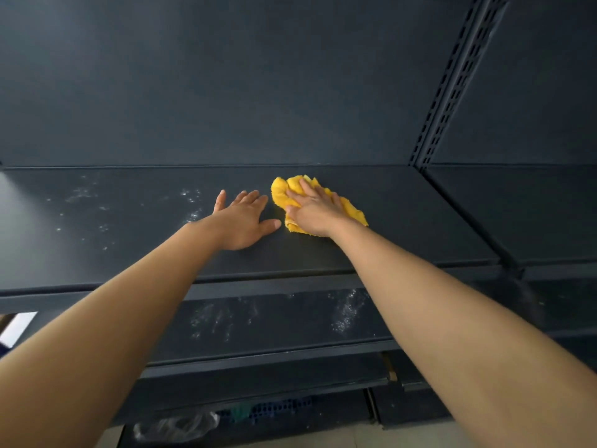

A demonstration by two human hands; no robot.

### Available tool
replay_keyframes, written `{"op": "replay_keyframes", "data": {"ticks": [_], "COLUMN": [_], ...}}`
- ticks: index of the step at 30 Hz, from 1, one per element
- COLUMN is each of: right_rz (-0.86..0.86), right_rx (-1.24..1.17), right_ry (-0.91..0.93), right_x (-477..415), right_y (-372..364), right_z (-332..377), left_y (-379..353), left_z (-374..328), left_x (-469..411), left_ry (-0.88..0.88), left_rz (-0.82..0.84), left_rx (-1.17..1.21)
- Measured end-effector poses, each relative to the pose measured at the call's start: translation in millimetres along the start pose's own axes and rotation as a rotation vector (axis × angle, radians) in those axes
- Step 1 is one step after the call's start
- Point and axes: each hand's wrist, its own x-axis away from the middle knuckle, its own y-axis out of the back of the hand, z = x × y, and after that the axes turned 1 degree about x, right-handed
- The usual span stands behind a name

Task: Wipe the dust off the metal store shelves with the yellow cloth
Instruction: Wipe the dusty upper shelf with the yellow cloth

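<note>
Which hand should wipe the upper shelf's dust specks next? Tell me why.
Right, probably: the right hand presses the yellow cloth on the upper shelf, while the left hand lies bare between cloth and dust specks.

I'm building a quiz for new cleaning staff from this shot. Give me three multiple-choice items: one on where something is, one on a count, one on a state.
1. Where is the yellow cloth?
A. on the floor
B. on the shelf, under the right hand
C. draped over a forearm

2. How many hands rest on the cloth?
A. none
B. one
C. two

3. How is the left hand?
A. flat on the shelf, fingers spread
B. clenched in a fist
C. raised off the shelf

Answers:
1 B: the right hand presses the cloth onto the shelf.
2 B: only the right hand lies on the cloth, and the left lies beside it.
3 A: the left palm lies on the bare metal with the fingers straight.
</note>
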Motion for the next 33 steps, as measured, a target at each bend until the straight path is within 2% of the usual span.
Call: {"op": "replay_keyframes", "data": {"ticks": [4, 9, 12, 15, 22, 27, 33], "right_rz": [-0.009, -0.072, -0.075, -0.069, -0.044, -0.059, -0.108], "right_rx": [-0.023, -0.016, -0.012, -0.023, -0.024, -0.027, -0.033], "right_ry": [-0.069, -0.362, -0.445, -0.416, -0.141, -0.111, -0.363], "right_x": [22, 50, 53, 45, 24, 35, 66], "right_y": [1, 6, 4, -3, -21, -18, -8], "right_z": [-20, -64, -56, -22, 77, 58, -19], "left_y": [-2, -6, -9, -11, -11, -8, -10], "left_z": [-3, -4, 2, 14, 47, 45, 14], "left_x": [14, 23, 27, 34, 48, 47, 38], "left_ry": [-0.058, -0.135, -0.148, -0.143, -0.062, -0.066, -0.179], "left_rz": [0.043, 0.035, 0.005, -0.02, -0.057, -0.033, -0.028], "left_rx": [-0.015, 0.0, -0.003, 0.009, 0.01, 0.001, 0.012]}}
